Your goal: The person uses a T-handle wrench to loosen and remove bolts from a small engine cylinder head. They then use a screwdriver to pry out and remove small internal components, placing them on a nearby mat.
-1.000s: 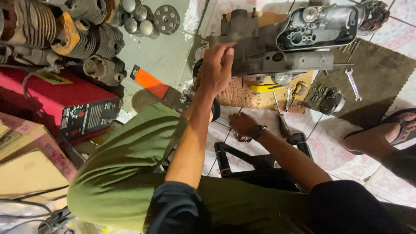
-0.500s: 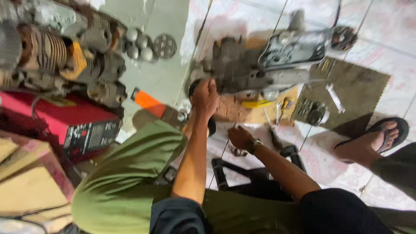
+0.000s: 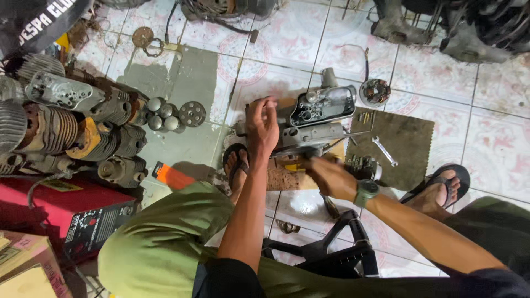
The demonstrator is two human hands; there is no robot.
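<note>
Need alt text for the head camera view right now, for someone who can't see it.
Seen from above, a seated person's left hand rests on a small engine casing on the tiled floor while the right hand, blurred, reaches under its near edge. A wrench lies on a dark mat to the right; engine cylinders are stacked at left.

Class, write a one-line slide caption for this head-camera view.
Seated over a tiled floor, left hand steadies a grey engine block while right hand reaches beneath it.

view: single head camera, worn by the person
facing: steeply down at the tiled floor (image 3: 486, 127)
nearness: about arm's reach
</note>
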